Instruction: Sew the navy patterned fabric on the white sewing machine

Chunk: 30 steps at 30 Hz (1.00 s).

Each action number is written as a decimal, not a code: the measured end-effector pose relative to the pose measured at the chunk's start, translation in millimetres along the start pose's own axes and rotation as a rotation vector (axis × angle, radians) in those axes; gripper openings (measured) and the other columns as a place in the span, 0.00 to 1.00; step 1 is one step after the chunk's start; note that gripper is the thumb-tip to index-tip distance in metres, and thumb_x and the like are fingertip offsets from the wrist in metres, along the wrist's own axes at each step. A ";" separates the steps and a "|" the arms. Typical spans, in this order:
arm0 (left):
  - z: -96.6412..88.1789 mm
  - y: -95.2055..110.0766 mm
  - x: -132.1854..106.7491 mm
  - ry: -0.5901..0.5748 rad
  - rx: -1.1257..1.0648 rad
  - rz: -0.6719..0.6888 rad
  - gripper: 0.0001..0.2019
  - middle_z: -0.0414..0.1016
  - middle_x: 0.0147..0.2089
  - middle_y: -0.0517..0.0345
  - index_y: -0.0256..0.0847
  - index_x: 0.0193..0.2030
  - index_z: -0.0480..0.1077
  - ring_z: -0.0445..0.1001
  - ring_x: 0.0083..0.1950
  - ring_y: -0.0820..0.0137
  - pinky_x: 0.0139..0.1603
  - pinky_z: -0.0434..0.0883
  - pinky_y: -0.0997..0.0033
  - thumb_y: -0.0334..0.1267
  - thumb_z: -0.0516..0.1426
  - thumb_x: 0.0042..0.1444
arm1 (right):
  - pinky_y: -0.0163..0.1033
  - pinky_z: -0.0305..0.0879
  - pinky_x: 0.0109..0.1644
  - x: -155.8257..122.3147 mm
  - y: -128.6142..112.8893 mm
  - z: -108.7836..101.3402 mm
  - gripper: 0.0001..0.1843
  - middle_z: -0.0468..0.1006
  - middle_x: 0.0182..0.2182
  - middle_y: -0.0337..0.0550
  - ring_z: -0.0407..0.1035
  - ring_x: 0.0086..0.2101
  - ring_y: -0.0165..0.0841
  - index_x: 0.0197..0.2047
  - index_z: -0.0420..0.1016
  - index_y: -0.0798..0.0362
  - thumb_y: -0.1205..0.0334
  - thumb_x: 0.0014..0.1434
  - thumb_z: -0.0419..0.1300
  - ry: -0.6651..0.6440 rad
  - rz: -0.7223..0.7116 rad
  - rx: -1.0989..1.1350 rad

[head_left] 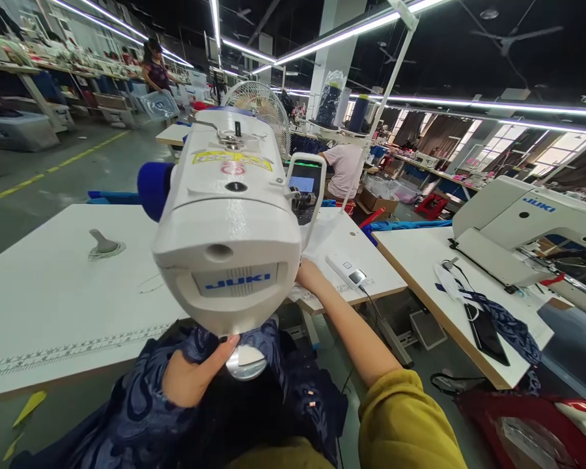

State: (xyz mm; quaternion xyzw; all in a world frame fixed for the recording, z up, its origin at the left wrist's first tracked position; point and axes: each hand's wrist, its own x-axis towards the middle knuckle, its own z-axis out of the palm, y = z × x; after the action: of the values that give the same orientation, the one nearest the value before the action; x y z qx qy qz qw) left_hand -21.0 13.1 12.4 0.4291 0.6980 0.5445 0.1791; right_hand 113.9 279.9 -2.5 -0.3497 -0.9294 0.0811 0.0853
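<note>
And here's the navy patterned cloth [146,404], bunched beneath the head of the white sewing machine [227,241] and draped down at the front edge of the table [68,280], over towards the lap! It looks soft and floppy, fairly light, nothing fragile, though loose folds could slip or bunch; the sensible hold is near the upper edge, thumb above and fingers below. The left grip [190,378] is right there, thumb laid out beside the round metal end [247,368], but its fingers are buried, so whether it's closed on cloth, I cannot tell. The right grip [308,273] reaches behind the machine head, mostly masked, its state anyone's guess! Needle and stitching point: hidden. Dark folds blur together below, the bottom of the frame cuts the cloth off, and whether it loops around that metal end is unclear
</note>
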 end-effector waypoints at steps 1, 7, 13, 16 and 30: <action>0.0 1.2 0.2 0.002 -0.003 0.002 0.19 0.84 0.45 0.60 0.48 0.39 0.81 0.78 0.52 0.56 0.62 0.70 0.58 0.58 0.61 0.48 | 0.46 0.71 0.49 -3.0 0.9 -1.0 0.11 0.76 0.46 0.45 0.73 0.44 0.35 0.49 0.73 0.54 0.59 0.66 0.57 0.011 -0.001 0.038; 2.1 0.2 -0.4 -0.015 -0.012 -0.009 0.17 0.84 0.42 0.59 0.47 0.37 0.81 0.79 0.50 0.56 0.61 0.70 0.58 0.54 0.63 0.47 | 0.38 0.65 0.50 -16.7 -2.2 -10.6 0.11 0.79 0.45 0.52 0.72 0.47 0.38 0.46 0.78 0.58 0.70 0.65 0.55 0.090 0.015 0.274; 2.0 0.3 -0.3 0.002 0.032 0.023 0.15 0.84 0.42 0.58 0.48 0.38 0.81 0.79 0.51 0.54 0.62 0.69 0.53 0.53 0.64 0.47 | 0.39 0.69 0.46 -52.7 -32.7 -32.2 0.14 0.79 0.44 0.47 0.73 0.42 0.36 0.46 0.78 0.53 0.66 0.65 0.52 0.160 0.022 0.537; 0.0 1.7 1.7 -0.012 0.110 0.082 0.16 0.84 0.42 0.57 0.48 0.39 0.81 0.79 0.49 0.54 0.61 0.69 0.53 0.54 0.63 0.48 | 0.36 0.71 0.36 -87.8 -58.7 -35.4 0.14 0.79 0.38 0.42 0.72 0.31 0.31 0.46 0.77 0.50 0.60 0.65 0.51 0.113 -0.018 0.745; -2.2 9.6 6.0 -0.059 0.222 0.154 0.15 0.84 0.34 0.58 0.46 0.37 0.80 0.80 0.39 0.57 0.49 0.73 0.57 0.53 0.60 0.52 | 0.35 0.67 0.39 -130.1 -102.0 -26.9 0.06 0.78 0.31 0.38 0.71 0.32 0.30 0.36 0.75 0.50 0.58 0.58 0.60 0.177 0.007 1.059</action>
State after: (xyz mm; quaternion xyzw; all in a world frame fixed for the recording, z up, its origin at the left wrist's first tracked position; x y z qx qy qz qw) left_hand -22.1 16.9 23.2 0.5145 0.7134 0.4633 0.1083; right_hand 151.1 120.3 31.9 -0.2673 -0.7496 0.5092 0.3277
